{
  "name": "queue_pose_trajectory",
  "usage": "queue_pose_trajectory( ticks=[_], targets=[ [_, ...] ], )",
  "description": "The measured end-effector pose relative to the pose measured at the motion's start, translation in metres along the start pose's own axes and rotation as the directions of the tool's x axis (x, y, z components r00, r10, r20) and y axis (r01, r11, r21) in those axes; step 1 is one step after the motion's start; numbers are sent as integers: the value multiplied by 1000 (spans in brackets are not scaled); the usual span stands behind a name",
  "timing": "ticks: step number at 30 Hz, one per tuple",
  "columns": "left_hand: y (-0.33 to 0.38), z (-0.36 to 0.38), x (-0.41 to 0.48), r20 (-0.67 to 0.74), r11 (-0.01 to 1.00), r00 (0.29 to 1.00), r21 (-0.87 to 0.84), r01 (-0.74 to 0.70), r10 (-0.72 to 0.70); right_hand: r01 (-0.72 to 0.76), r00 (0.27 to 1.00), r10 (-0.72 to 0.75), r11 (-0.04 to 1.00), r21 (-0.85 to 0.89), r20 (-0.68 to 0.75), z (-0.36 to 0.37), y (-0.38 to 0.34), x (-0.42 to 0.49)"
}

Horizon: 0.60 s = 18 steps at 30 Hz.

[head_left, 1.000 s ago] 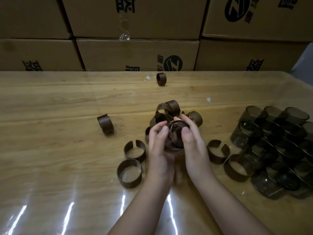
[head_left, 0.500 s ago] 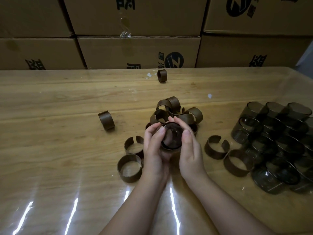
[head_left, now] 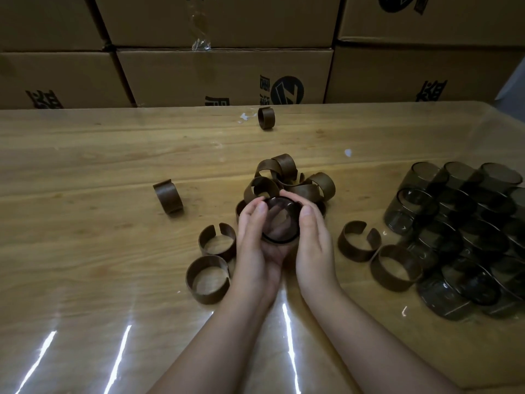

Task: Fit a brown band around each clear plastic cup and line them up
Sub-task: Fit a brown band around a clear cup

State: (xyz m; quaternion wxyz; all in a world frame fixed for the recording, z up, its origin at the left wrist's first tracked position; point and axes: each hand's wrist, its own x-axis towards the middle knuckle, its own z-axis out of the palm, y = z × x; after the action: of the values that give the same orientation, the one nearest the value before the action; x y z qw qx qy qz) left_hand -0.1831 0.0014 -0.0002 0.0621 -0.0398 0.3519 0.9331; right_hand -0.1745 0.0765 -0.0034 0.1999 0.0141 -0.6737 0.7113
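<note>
Gripping clear cup [head_left: 279,220] with left hand [head_left: 255,245] and right hand [head_left: 314,243], fingers curled round its sides, rim facing camera. Just behind: heap of brown bands [head_left: 287,180]. More loose bands [head_left: 208,277] on wooden table [head_left: 85,251] either side. Far right: cluster of cups [head_left: 468,223]. Cardboard boxes [head_left: 224,75] stacked behind table.

The left forearm [head_left: 216,342] and right forearm [head_left: 377,345] are bare and angle inward, the wrists drawing close together just behind the grips. The left grip [head_left: 255,240] curls round the left side of the cup [head_left: 279,220], thumb lying up along the near wall, fingers wrapped toward the far side. The right grip [head_left: 314,237] holds the cup's right side the same way, thumb pressed to the wall, fingertips hooked over the far edge.
</note>
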Motion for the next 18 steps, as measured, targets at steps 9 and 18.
queue_pose_trajectory(
  ticks=[9,18],
  targets=[
    [6,-6,2,79,999,996,3,43,-43,-126,986,109,983,134,127,5,1,-1],
    [7,-3,-2,125,1000,992,5,29,-29,-230,968,187,929,291,167,-5,3,4]
  ],
)
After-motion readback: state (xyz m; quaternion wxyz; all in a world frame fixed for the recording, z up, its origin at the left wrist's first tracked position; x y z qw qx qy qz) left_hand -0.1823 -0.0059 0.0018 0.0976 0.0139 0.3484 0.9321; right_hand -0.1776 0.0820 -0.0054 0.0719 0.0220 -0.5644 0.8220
